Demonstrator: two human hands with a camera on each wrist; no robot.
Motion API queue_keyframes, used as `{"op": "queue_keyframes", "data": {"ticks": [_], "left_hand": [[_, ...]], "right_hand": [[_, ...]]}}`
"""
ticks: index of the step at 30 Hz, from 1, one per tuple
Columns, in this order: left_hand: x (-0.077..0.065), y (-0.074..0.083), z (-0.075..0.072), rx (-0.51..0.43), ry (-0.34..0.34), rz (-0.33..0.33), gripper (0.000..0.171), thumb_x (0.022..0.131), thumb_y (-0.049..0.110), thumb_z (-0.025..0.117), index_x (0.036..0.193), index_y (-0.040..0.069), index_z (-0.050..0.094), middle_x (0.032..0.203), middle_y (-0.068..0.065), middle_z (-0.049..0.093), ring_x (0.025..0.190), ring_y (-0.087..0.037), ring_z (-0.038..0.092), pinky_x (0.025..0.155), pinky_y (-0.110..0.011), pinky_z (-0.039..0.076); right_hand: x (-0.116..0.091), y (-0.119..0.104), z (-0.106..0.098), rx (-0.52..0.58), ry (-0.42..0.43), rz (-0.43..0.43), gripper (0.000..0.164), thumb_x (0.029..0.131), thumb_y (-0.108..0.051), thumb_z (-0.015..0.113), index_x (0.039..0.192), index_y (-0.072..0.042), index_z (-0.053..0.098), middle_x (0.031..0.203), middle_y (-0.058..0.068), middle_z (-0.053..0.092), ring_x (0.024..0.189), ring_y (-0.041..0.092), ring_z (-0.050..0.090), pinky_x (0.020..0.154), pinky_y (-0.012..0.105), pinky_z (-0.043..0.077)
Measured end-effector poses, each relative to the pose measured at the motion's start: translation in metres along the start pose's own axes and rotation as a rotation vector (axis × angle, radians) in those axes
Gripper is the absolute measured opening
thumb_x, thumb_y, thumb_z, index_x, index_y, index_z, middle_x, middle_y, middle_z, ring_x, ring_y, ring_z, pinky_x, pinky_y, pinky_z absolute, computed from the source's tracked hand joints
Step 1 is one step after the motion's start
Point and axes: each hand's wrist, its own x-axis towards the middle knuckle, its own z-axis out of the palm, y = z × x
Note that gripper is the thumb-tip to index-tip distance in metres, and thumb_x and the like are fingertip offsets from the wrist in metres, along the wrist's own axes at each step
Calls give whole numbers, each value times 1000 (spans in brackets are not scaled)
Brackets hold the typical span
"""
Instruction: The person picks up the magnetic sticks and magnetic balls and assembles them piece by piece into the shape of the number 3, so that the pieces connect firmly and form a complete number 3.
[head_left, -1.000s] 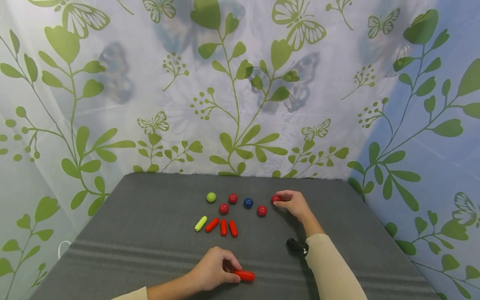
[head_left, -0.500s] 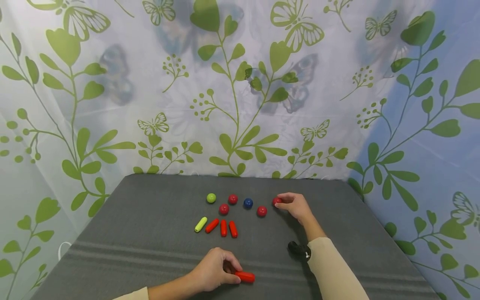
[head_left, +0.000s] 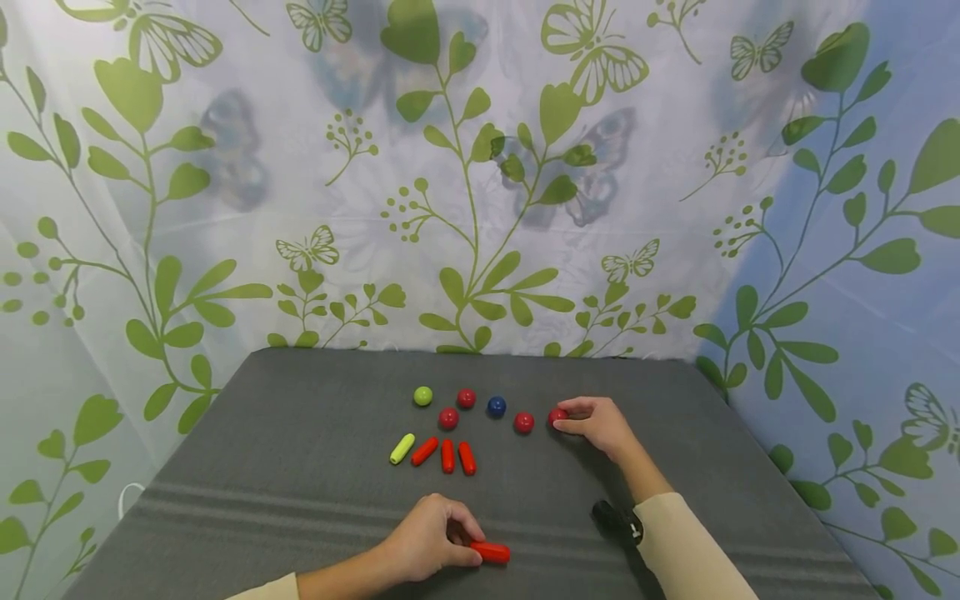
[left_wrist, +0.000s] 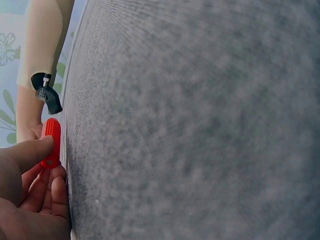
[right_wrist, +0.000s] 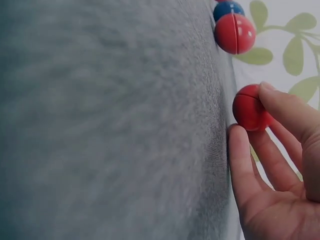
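Near the front of the table my left hand [head_left: 431,540] pinches a red ribbed cylinder [head_left: 492,552] by its left end; in the left wrist view the thumb presses on the cylinder [left_wrist: 51,142]. My right hand [head_left: 600,427], farther back on the right, holds a red ball [head_left: 557,417] between thumb and fingers. A seam line shows on this ball [right_wrist: 248,107] in the right wrist view. Just left of it lies another red ball [head_left: 524,422], then a blue ball [head_left: 497,407], two more red balls [head_left: 448,418] and a green ball [head_left: 423,396].
A yellow-green cylinder [head_left: 402,448] and three red cylinders [head_left: 447,456] lie in a row before the balls. The grey cloth-covered table [head_left: 300,467] ends at a leaf-patterned curtain [head_left: 480,208]. A black wrist camera [head_left: 617,520] sticks out by the right sleeve.
My right hand has shifted slightly toward me and to the right with the red ball. The left hand and its red cylinder stay in place.
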Motion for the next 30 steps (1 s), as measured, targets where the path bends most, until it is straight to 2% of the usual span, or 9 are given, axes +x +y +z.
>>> {"op": "queue_keyframes", "data": {"ticks": [8, 20, 30], "left_hand": [[-1, 2, 0, 8, 1, 3, 13, 79, 2, 86, 88, 10, 79, 83, 3, 73, 67, -4, 61, 61, -17, 51], [0, 1, 0, 29, -3, -1, 13, 79, 3, 86, 88, 10, 79, 82, 6, 72, 66, -4, 61, 62, -17, 51], [1, 2, -1, 34, 4, -11, 13, 79, 3, 86, 87, 11, 79, 80, 6, 71, 66, -5, 60, 61, -18, 51]], "right_hand": [[-23, -4, 0, -6, -81, -18, 43, 78, -30, 90, 116, -15, 78, 116, 5, 76, 108, 22, 71, 86, 39, 55], [-60, -12, 8, 30, -200, -49, 43, 78, -25, 91, 116, -11, 77, 114, 8, 76, 99, 17, 70, 82, 31, 58], [-93, -26, 15, 103, -296, -71, 40, 78, -21, 90, 112, -5, 77, 97, 8, 78, 84, 16, 68, 69, 30, 55]]}}
